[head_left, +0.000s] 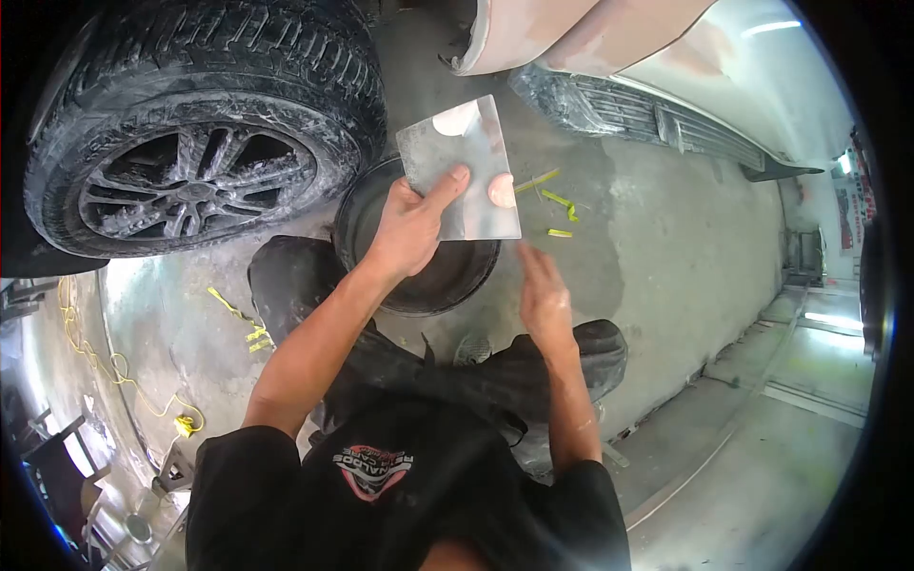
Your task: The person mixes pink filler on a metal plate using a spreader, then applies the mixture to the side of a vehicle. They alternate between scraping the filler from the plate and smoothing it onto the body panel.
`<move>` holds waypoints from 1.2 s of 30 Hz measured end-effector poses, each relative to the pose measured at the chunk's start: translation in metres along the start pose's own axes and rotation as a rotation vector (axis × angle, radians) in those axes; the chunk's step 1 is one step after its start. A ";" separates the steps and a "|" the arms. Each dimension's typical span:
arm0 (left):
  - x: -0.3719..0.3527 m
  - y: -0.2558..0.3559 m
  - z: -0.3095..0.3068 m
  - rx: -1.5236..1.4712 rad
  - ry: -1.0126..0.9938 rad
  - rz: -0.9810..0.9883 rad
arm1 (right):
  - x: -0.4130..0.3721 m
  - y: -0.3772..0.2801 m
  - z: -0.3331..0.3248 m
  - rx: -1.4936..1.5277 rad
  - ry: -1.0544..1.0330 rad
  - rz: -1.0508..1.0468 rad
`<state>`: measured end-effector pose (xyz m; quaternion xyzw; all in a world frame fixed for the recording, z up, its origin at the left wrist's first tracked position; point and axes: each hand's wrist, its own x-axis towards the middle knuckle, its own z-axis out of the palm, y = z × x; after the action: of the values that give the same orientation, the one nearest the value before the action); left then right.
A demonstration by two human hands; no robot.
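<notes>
While held face up, sheet: flat grey metal sheet [455, 157], long axis pointing away from the body, over black round tub [433, 285].
Left hand [409, 228]: closed on its near edge, thumb on top.
Right hand [545, 297]: open, empty, just beside it.

Tyre [190, 57] was cut off at the top edge. Metal sheet [466, 181] hid most fingers of the left hand [409, 224] and part of the black tub [428, 285]. Pale blobs on the sheet: putty or fingertip, couldn't tell. Green scraps [557, 200] were too small to identify.
</notes>
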<state>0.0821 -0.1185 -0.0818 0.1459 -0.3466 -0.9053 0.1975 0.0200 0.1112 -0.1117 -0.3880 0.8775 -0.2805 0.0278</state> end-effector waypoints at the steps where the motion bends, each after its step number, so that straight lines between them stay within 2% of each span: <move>1: -0.001 -0.001 0.000 0.018 0.025 -0.009 | -0.004 0.004 -0.003 0.076 0.067 0.048; 4: 0.002 -0.017 -0.012 0.388 -0.037 0.059 | 0.010 -0.018 -0.031 -0.100 0.282 -0.024; 5: 0.002 -0.019 -0.009 0.474 -0.048 0.050 | 0.012 -0.021 -0.036 -0.101 0.265 -0.036; 8: -0.004 -0.024 -0.002 0.703 -0.072 0.026 | 0.021 -0.043 -0.044 -0.475 0.128 -0.215; 11: -0.007 -0.033 -0.006 0.929 -0.069 0.010 | 0.013 -0.044 -0.031 -0.256 0.068 -0.276; 14: -0.007 -0.026 0.000 1.115 0.027 0.034 | 0.001 -0.053 -0.020 -0.256 -0.018 -0.316; 16: -0.002 -0.036 -0.006 0.860 0.028 0.174 | -0.006 -0.045 -0.014 -0.229 -0.113 -0.350; 18: 0.004 -0.018 -0.004 0.585 0.115 0.128 | -0.015 -0.033 -0.010 -0.204 -0.278 -0.323; 19: 0.012 -0.012 -0.001 0.436 0.140 0.103 | -0.018 -0.032 -0.010 -0.162 -0.248 -0.284; 22: 0.014 -0.018 -0.009 0.036 0.128 -0.027 | -0.007 -0.034 -0.035 0.099 0.123 -0.256; 25: 0.007 -0.017 0.001 -0.166 0.033 -0.178 | 0.016 -0.078 -0.047 0.393 0.449 -0.240; 27: -0.001 -0.007 0.012 -0.362 -0.007 -0.320 | 0.025 -0.087 -0.032 0.435 0.479 -0.364; 29: 0.000 -0.009 0.007 -0.360 -0.039 -0.301 | 0.037 -0.085 -0.022 0.322 0.380 -0.591; 32: -0.003 -0.006 -0.001 -0.275 -0.142 -0.192 | 0.035 -0.088 -0.024 -0.014 0.261 -0.643; 35: -0.009 0.000 0.013 -0.172 -0.114 -0.050 | 0.035 -0.071 -0.029 -0.149 0.213 -0.545; 36: -0.012 0.003 0.014 -0.099 -0.102 -0.061 | 0.034 -0.063 -0.030 -0.178 0.207 -0.493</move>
<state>0.0876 -0.1075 -0.0684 0.1003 -0.3066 -0.9331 0.1589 0.0302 0.0675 -0.0478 -0.5599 0.7760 -0.2388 -0.1653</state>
